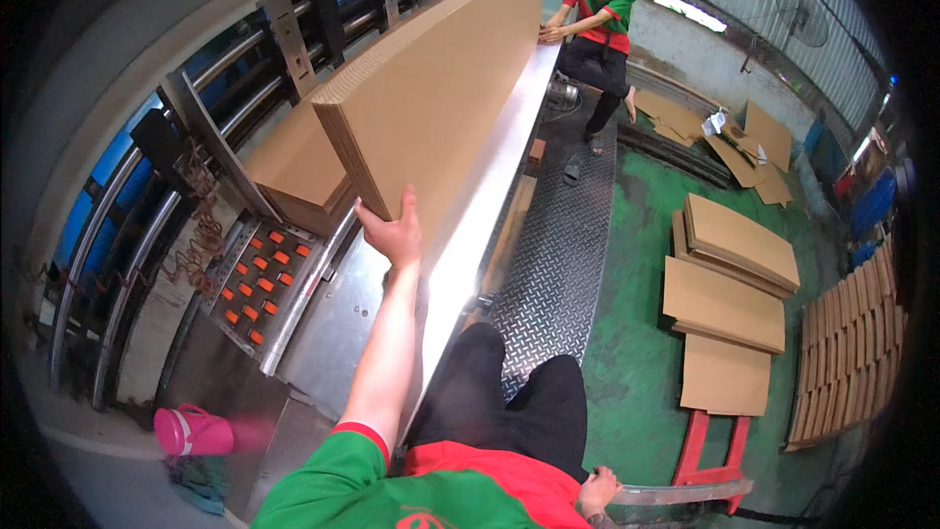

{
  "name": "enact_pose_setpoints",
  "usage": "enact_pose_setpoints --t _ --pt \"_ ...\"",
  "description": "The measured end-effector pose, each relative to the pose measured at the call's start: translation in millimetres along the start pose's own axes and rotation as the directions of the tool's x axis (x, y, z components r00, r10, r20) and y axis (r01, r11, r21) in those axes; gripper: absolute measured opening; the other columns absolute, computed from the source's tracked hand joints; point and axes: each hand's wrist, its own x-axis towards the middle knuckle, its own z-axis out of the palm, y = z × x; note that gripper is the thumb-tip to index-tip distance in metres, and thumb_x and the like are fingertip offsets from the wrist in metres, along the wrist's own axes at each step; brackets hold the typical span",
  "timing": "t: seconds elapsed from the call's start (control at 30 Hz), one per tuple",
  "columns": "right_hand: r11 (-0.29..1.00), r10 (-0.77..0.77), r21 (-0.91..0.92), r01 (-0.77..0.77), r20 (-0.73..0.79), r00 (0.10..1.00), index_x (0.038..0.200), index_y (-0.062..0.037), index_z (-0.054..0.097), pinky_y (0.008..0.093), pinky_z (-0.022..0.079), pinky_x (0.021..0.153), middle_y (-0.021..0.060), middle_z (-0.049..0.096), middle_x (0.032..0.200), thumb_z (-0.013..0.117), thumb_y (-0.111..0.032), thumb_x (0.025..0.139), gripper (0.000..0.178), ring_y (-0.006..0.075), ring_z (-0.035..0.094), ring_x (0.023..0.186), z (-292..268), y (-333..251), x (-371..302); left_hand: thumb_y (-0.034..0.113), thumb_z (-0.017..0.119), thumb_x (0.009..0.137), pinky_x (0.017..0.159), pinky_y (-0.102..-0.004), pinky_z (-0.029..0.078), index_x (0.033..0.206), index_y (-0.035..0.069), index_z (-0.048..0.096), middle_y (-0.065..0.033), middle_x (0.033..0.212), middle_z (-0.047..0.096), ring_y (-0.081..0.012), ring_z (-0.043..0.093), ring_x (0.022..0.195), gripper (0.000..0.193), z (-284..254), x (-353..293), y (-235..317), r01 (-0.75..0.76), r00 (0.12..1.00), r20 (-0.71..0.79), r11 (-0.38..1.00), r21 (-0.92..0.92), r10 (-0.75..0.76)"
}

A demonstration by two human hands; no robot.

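Note:
A tall stack of brown corrugated cardboard sheets (431, 88) stands on edge along the shiny metal table (480, 206). My left hand (392, 233) grips its near lower corner, with the thumb on the broad face and the fingers round the left side. At the lower right my right hand (599, 492) is curled at the end of a grey metal rail (676, 496), low beside my body. At the far end of the stack, a co-worker (597, 15) in a red and green shirt has both hands by the cardboard.
More cardboard (299, 171) lies left of the stack, beside a plate of orange rollers (259, 279). A diamond-plate step (548, 264) runs along the table. Cardboard piles (729, 299) lie on the green floor near a red frame (710, 456). A pink jug (196, 429) stands lower left.

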Motion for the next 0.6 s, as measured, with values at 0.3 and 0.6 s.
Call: enact_pose_setpoints --t 0.3,0.6 --pt "1.000 -0.013 0.023 0.013 -0.004 1.000 0.106 -0.0120 0.073 0.0502 0.038 0.103 0.0084 0.072 0.109 0.062 -0.018 0.084 0.025 0.0292 0.065 0.111 -1.2 2.9 -0.6 0.027 0.093 0.083 0.092 -0.0437 0.055 0.134 -0.002 0.054 -0.0190 0.117 0.072 -0.0341 0.072 0.108 0.070 -3.2 -2.8 2.6 0.006 0.999 0.034 1.000 -0.029 -0.005" --pt "0.998 -0.019 0.059 0.019 -0.008 1.000 0.105 -0.0104 0.072 0.0492 0.038 0.103 0.0082 0.071 0.107 0.064 -0.015 0.083 0.024 0.0299 0.064 0.110 -7.9 1.3 0.4 0.030 0.093 0.081 0.086 -0.0428 0.058 0.126 0.004 0.055 -0.0163 0.106 0.075 -0.0339 0.076 0.100 0.064 -4.8 -17.1 22.0 -0.046 0.993 0.105 0.999 -0.010 0.047"
